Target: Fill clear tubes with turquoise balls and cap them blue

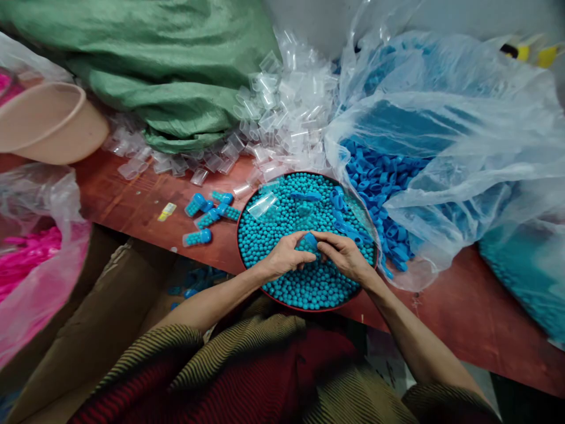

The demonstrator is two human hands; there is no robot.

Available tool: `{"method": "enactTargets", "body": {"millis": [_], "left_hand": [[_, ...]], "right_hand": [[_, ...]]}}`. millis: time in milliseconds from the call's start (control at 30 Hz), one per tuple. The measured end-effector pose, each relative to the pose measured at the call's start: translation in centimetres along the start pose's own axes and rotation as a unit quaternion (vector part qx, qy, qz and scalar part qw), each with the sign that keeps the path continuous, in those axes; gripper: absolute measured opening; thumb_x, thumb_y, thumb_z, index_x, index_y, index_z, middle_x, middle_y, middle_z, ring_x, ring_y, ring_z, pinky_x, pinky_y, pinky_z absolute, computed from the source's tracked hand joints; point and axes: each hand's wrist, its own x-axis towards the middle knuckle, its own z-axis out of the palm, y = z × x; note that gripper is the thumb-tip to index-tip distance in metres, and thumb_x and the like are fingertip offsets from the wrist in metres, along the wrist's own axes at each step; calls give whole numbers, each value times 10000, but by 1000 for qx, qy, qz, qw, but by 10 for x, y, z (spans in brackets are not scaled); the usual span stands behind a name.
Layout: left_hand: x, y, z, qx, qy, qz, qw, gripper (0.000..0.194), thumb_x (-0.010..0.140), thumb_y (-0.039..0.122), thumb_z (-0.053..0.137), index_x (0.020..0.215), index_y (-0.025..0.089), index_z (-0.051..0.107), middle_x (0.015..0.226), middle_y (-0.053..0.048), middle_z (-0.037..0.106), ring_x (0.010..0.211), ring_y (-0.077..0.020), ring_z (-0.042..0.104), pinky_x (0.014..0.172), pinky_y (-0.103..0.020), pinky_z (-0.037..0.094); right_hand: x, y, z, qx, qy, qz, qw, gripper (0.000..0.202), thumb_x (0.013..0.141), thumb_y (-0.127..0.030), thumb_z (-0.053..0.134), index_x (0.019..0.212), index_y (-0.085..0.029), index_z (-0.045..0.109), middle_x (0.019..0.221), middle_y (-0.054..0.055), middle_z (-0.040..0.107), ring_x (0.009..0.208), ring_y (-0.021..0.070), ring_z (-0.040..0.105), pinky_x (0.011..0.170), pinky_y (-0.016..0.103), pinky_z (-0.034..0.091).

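Over a round tray [242,259] full of turquoise beads [304,292], my two hands meet at a small clear container with a blue cap [310,240]. My left hand [289,257] is closed around its body, thumb in front. The fingers of my right hand [345,254] pinch at the cap; part of it is hidden behind them. On the beads lie clear plastic tubes [263,205] and several loose blue caps [338,199]. Left of the tray, several bead-filled, blue-capped containers [198,237] rest on the red table [145,206].
Behind the tray is a heap of clear tubes [291,112] beside a green sack [176,76]. A clear bag holding blue caps [384,182] leans at right. A beige tub [53,123], a bag with pink pieces [33,256] and a cardboard box [88,318] stand at left.
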Motion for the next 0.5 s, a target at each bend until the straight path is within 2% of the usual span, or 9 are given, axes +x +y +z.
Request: {"method": "enactTargets", "body": {"millis": [100,200,300,400,500], "left_hand": [[0,2,-1,27,17,26,999,452,653,153,620,1103,158,575,632,56,555,449,-57,426,444,-190,349],[0,4,0,79,53,62,994,488,633,125,632,1115,183,582,756,28,614,589,-97,510,538,-210,407],[2,5,3,89,75,79,990,449,639,119,626,1084,172,596,783,16,616,690,-125,541,610,-224,432],[3,6,3,70,75,84,991,464,679,157,619,1138,186,564,692,37,573,573,-91,497,550,-209,416],[3,6,-1,22,32,74,996,501,733,239,604,1221,208,495,599,64,505,453,-64,438,438,-181,356]], "right_hand": [[1,2,-2,-26,-2,-16,1000,339,868,-357,467,1127,-239,652,641,7,591,566,149,535,590,291,470],[2,4,-1,-72,10,-68,995,328,874,-350,464,1115,-241,658,746,32,627,665,163,569,660,304,480],[5,3,2,-104,25,-99,989,343,893,-331,431,1138,-227,646,727,37,609,665,160,564,665,301,482],[6,-5,-1,-108,42,-109,987,347,897,-315,428,1165,-231,632,755,41,606,712,162,571,718,314,492],[5,-15,-13,-61,-10,-79,995,387,861,-304,511,1239,-258,577,924,44,635,854,170,592,804,330,495]]}}
